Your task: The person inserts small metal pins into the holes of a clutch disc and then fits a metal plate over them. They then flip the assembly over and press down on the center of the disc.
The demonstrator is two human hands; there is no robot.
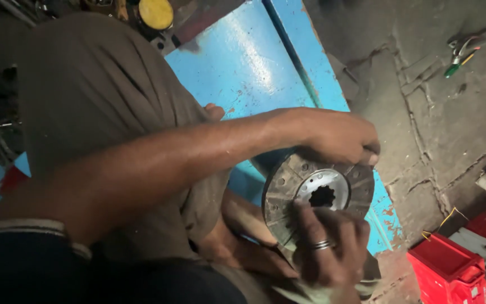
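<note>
A round clutch disc (288, 183) stands tilted on edge in front of my lap, with dark riveted friction segments around a shiny hub and a splined centre hole. My left hand (341, 138) reaches across from the left and grips the disc's upper rim. My right hand (327, 245), a ring on one finger, lies over the lower face with its fingertips pressing just below the hub. The disc's bottom edge is hidden behind that hand.
My bent knee in grey-brown trousers (91, 90) fills the left. A scuffed blue metal panel (248, 67) lies under the disc. Cracked concrete floor (434, 118) lies to the right, with green-handled pliers (461, 53), red boxes (451, 270) and a yellow round lid (156, 13).
</note>
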